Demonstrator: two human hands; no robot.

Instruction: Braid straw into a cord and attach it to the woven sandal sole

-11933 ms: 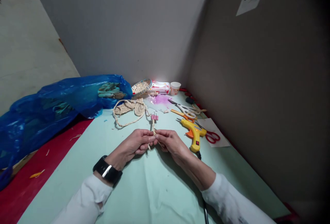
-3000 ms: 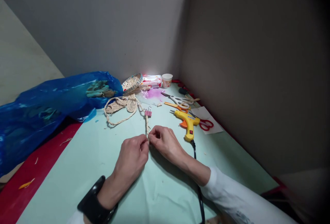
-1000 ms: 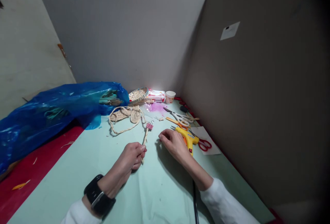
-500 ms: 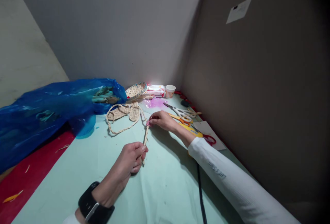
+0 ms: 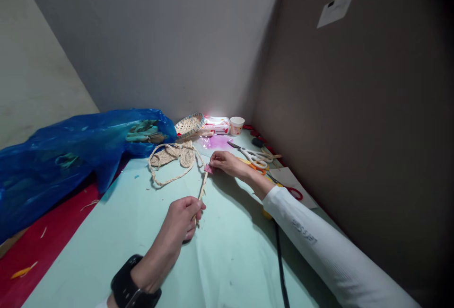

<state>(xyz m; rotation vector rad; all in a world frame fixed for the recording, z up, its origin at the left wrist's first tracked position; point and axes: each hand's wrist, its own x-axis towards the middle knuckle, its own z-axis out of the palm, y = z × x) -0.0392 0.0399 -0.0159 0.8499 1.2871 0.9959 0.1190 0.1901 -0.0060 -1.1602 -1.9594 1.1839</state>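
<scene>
My left hand [image 5: 182, 218] is closed on the near end of a tan braided straw cord [image 5: 202, 188] that runs away across the pale green table cover [image 5: 220, 260]. My right hand [image 5: 226, 162] reaches forward and pinches the small pink binder clip [image 5: 208, 169] fixed on the cord farther up. Beyond the clip the cord loops back to coiled straw pieces [image 5: 173, 154]. A black watch sits on my left wrist.
A blue plastic bag [image 5: 71, 149] with green bundles lies at left over a red surface. A woven basket [image 5: 190, 125], a packet and a paper cup [image 5: 236, 125] stand at the back. White scissors [image 5: 253, 155], red-handled scissors [image 5: 292, 192] and a black cable [image 5: 282, 270] lie right, by a brown wall.
My right hand let go of the cord near my left hand, reached forward and took hold of the pink clip. My left hand kept its grip on the cord's near end.
</scene>
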